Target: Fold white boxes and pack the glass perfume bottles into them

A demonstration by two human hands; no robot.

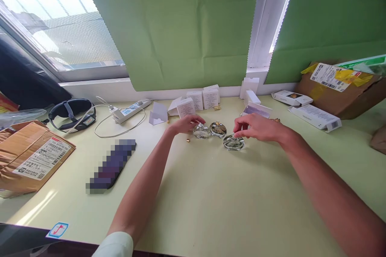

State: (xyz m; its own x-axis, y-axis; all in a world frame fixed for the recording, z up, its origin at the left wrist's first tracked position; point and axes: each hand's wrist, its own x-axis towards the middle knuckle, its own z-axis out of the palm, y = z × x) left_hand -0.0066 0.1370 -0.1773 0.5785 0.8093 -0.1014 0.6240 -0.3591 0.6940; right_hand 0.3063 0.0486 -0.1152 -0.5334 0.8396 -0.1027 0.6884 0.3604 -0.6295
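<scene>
Several rounded glass perfume bottles stand close together on the pale table. My right hand is closed at the top of the nearest perfume bottle, its fingertips pinched at the neck. My left hand rests with bent fingers beside the left perfume bottle, and whether it grips the bottle is hard to make out. Between them is a darker perfume bottle with a gold top. Left of the bottles lies a small gold ring-like piece. A gold top shows partly behind my right hand.
Small white boxes line the back near the green blind. At left are a power strip with a cable, a head strap, a phone and a cardboard parcel. Another cardboard box stands at right beside flat white boxes.
</scene>
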